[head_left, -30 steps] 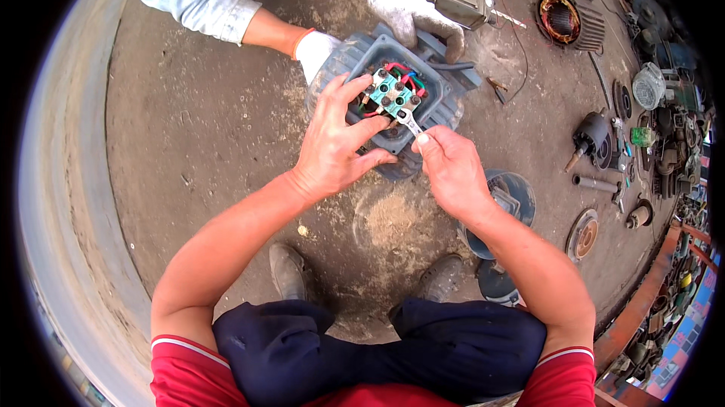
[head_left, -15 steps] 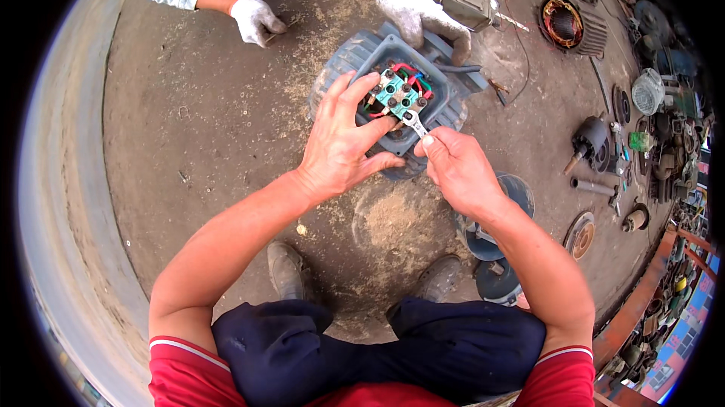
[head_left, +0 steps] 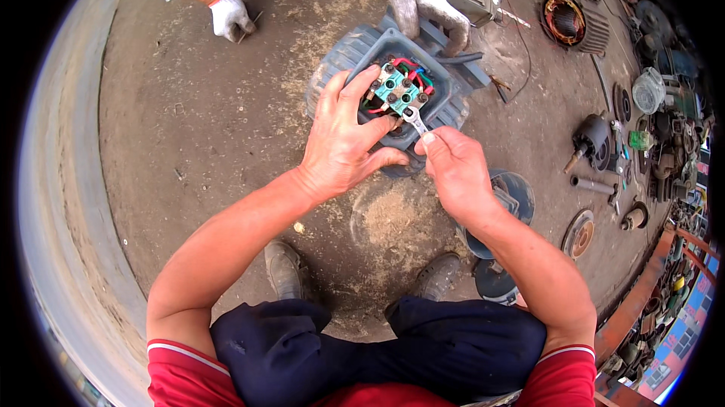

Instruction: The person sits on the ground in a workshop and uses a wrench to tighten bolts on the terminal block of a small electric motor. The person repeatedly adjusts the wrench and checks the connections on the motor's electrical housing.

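Observation:
A grey-blue electric motor (head_left: 340, 67) lies on the ground with its terminal box (head_left: 377, 50) uncovered. Inside sits a green terminal block (head_left: 391, 88) with dark studs and nuts, and red, green and blue wires around it. My left hand (head_left: 340, 135) reaches over the box's left side, its fingertips gripping the block's left and near edges, the thumb low by the near rim. Pinched between thumb and fingers, my right hand (head_left: 457, 169) holds a small wrench (head_left: 417, 121) whose open end is at a nut on the block's near corner. Fingers partly hide the near nuts.
Across from me, a co-worker's gloved hand (head_left: 423, 3) rests on the motor's far side; their other gloved hand (head_left: 230, 16) is near the ground. A bucket (head_left: 519, 195) stands by my right forearm. To the right lie a stator (head_left: 565, 22), a rotor (head_left: 590, 135) and several motor parts.
The co-worker's free gloved hand has shifted left and slightly up. The wrench and both my hands have barely moved.

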`<state>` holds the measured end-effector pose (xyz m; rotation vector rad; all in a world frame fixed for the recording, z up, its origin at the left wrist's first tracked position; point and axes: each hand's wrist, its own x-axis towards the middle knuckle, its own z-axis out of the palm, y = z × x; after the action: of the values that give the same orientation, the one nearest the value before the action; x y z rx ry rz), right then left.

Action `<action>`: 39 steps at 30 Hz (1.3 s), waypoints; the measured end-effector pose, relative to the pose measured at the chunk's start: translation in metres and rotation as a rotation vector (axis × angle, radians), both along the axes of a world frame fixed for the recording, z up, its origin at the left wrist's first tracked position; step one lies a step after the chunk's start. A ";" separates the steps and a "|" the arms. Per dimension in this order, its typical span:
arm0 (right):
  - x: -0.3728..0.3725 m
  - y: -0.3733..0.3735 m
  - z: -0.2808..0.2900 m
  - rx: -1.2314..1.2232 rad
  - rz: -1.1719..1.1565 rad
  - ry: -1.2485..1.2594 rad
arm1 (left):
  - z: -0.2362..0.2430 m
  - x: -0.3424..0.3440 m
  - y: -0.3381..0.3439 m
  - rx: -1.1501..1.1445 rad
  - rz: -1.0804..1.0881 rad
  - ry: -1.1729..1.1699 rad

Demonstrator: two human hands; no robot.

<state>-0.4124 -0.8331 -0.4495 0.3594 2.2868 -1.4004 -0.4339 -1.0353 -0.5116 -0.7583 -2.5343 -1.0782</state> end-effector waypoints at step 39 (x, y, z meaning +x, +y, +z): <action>0.000 0.003 0.010 -0.016 0.066 -0.035 | 0.000 0.002 0.014 0.062 0.072 0.007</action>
<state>-0.4127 -0.8297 -0.4399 0.2989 2.2375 -1.3687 -0.4317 -1.0216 -0.5119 -0.6483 -2.4896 -1.1235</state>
